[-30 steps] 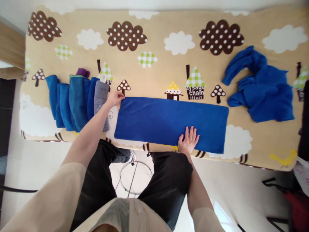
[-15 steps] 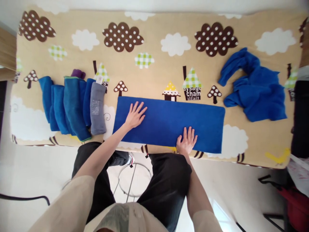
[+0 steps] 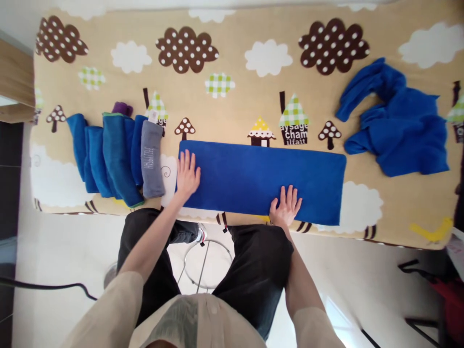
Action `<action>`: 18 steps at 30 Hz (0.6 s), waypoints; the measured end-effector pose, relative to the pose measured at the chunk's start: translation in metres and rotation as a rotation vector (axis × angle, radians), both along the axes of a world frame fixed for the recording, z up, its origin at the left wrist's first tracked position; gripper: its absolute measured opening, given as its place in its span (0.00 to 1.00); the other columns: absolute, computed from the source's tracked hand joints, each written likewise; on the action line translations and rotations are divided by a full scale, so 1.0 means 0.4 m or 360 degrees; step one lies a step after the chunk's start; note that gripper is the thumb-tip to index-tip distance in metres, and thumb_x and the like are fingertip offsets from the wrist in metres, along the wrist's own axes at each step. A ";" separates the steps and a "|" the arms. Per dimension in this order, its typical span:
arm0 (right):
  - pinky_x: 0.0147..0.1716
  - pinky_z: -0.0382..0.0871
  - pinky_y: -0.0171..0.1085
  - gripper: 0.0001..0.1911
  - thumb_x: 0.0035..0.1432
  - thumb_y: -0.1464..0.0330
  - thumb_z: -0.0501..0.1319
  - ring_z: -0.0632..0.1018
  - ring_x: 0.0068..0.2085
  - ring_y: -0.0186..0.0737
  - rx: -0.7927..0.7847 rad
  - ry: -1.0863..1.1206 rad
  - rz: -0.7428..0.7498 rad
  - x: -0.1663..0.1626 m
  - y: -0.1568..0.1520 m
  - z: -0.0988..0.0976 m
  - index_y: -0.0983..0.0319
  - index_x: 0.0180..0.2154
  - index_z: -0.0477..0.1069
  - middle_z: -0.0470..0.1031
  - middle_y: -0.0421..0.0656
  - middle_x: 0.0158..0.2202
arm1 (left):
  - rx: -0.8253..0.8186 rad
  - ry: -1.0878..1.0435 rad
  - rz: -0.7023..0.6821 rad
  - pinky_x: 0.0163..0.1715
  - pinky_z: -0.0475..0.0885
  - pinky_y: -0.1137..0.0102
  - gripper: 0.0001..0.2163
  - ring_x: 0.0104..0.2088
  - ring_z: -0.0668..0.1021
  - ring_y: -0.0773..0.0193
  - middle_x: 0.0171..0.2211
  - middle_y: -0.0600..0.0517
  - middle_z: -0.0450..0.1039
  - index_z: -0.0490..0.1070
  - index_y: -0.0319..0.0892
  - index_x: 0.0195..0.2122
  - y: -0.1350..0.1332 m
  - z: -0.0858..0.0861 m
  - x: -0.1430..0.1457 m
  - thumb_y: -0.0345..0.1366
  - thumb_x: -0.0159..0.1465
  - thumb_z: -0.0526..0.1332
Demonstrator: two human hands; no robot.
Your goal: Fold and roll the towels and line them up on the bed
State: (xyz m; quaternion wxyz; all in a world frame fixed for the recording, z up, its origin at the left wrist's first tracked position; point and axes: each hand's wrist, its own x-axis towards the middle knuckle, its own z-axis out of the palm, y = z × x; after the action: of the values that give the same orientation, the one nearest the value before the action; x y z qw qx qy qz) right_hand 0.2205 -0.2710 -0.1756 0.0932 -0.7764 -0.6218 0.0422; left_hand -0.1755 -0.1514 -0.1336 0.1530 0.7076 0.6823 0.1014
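A blue towel (image 3: 246, 179), folded into a long flat strip, lies in front of me on the patterned cloth. My left hand (image 3: 188, 176) rests flat near the towel's left end, fingers extended. Toward the right part of its near edge, my right hand (image 3: 285, 207) lies on the towel with the fingers spread. Neither hand grips anything. Both palms face down, so their undersides are hidden.
Left of the strip is a row of rolled towels: several blue ones (image 3: 97, 162), a grey one (image 3: 151, 159) and a purple one (image 3: 122, 108). A crumpled blue towel (image 3: 409, 130) lies at the right. The patterned cloth (image 3: 224, 113) covers the table.
My left hand has slid left across the towel to its left end. The right hand stays at about the same spot on the towel. The view has shifted slightly.
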 end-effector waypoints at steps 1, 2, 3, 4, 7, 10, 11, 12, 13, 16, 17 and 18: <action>0.72 0.48 0.65 0.35 0.65 0.68 0.50 0.56 0.75 0.55 -0.0001 -0.0002 0.0000 0.001 0.001 -0.002 0.62 0.73 0.59 0.57 0.52 0.75 | -0.0036 -0.0011 -0.0072 0.76 0.39 0.47 0.31 0.78 0.40 0.51 0.79 0.43 0.37 0.49 0.36 0.77 -0.061 -0.005 0.018 0.43 0.76 0.45; 0.72 0.48 0.64 0.35 0.65 0.68 0.50 0.56 0.76 0.55 -0.0006 -0.0005 -0.0001 0.000 0.002 -0.003 0.62 0.73 0.59 0.56 0.52 0.75 | -0.0084 -0.0015 -0.0125 0.76 0.40 0.47 0.30 0.78 0.41 0.51 0.78 0.43 0.40 0.51 0.36 0.76 -0.121 -0.011 0.029 0.43 0.76 0.45; 0.72 0.47 0.64 0.35 0.66 0.67 0.50 0.55 0.76 0.55 -0.0014 -0.0009 -0.0002 -0.001 0.003 -0.003 0.63 0.73 0.59 0.56 0.52 0.75 | -0.0122 -0.0002 -0.0111 0.76 0.40 0.48 0.30 0.78 0.42 0.52 0.78 0.44 0.42 0.52 0.38 0.76 -0.177 -0.018 0.030 0.43 0.76 0.45; 0.72 0.46 0.63 0.35 0.66 0.67 0.49 0.55 0.76 0.54 -0.0026 -0.0012 -0.0002 -0.004 0.004 -0.001 0.63 0.73 0.59 0.56 0.52 0.75 | -0.0146 0.0031 -0.0041 0.76 0.40 0.48 0.30 0.78 0.43 0.52 0.78 0.44 0.42 0.53 0.39 0.76 -0.226 -0.023 0.022 0.43 0.76 0.46; 0.73 0.45 0.61 0.34 0.70 0.65 0.47 0.53 0.76 0.52 -0.0110 0.0004 0.0027 -0.007 -0.001 0.014 0.63 0.74 0.57 0.53 0.52 0.76 | -0.0190 0.0154 0.0243 0.76 0.41 0.46 0.31 0.78 0.44 0.50 0.78 0.41 0.40 0.50 0.36 0.76 -0.324 -0.031 -0.041 0.44 0.76 0.45; 0.73 0.44 0.59 0.33 0.72 0.61 0.46 0.50 0.77 0.50 -0.0273 0.0061 -0.0107 0.023 -0.026 0.045 0.62 0.75 0.53 0.48 0.50 0.78 | -0.0244 0.0182 0.0416 0.75 0.44 0.44 0.31 0.77 0.49 0.43 0.77 0.35 0.43 0.49 0.28 0.76 -0.353 -0.026 -0.106 0.42 0.76 0.44; 0.73 0.44 0.60 0.34 0.73 0.60 0.46 0.49 0.77 0.50 -0.0336 0.0091 -0.0268 0.047 -0.041 0.061 0.62 0.75 0.51 0.46 0.51 0.78 | -0.0263 0.0171 0.0460 0.74 0.46 0.43 0.31 0.77 0.50 0.41 0.77 0.33 0.44 0.49 0.26 0.75 -0.355 -0.021 -0.118 0.41 0.76 0.44; 0.73 0.44 0.61 0.35 0.73 0.58 0.46 0.48 0.78 0.51 -0.0415 0.0140 -0.0494 0.077 -0.060 0.081 0.62 0.76 0.49 0.44 0.52 0.78 | -0.0283 0.0161 0.0509 0.74 0.47 0.43 0.31 0.76 0.52 0.40 0.76 0.30 0.45 0.49 0.23 0.75 -0.355 -0.015 -0.123 0.39 0.75 0.45; 0.72 0.46 0.63 0.37 0.73 0.57 0.46 0.48 0.77 0.54 -0.0498 0.0203 -0.0744 0.113 -0.082 0.105 0.63 0.76 0.47 0.43 0.55 0.78 | -0.0300 0.0155 0.0553 0.73 0.50 0.43 0.31 0.76 0.53 0.38 0.75 0.27 0.46 0.49 0.21 0.74 -0.357 -0.007 -0.122 0.37 0.74 0.45; 0.65 0.61 0.63 0.39 0.71 0.55 0.51 0.63 0.72 0.64 -0.0676 0.0397 -0.1238 0.227 -0.176 0.204 0.70 0.74 0.54 0.56 0.70 0.72 | -0.0297 0.0194 0.0558 0.71 0.54 0.45 0.31 0.75 0.52 0.35 0.74 0.21 0.45 0.47 0.14 0.72 -0.390 0.026 -0.104 0.31 0.71 0.46; 0.61 0.66 0.61 0.37 0.69 0.56 0.54 0.70 0.67 0.65 -0.0669 0.0420 -0.1261 0.258 -0.215 0.242 0.72 0.71 0.61 0.64 0.73 0.67 | -0.0282 0.0231 0.0485 0.72 0.54 0.46 0.32 0.76 0.50 0.35 0.74 0.20 0.43 0.47 0.14 0.72 -0.414 0.037 -0.097 0.30 0.71 0.47; 0.58 0.69 0.59 0.35 0.68 0.56 0.55 0.75 0.62 0.65 -0.0621 0.0421 -0.1229 0.281 -0.256 0.278 0.73 0.67 0.67 0.71 0.73 0.61 | -0.0278 0.0271 0.0373 0.72 0.53 0.46 0.32 0.76 0.49 0.36 0.74 0.21 0.43 0.47 0.15 0.73 -0.444 0.048 -0.091 0.29 0.70 0.47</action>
State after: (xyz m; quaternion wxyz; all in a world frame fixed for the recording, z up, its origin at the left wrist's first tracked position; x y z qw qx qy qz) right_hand 0.3329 -0.3734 -0.0642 0.0327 -0.9425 -0.2496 0.2197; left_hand -0.2118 -0.3290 -0.1143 0.1429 0.6133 0.7768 -0.0014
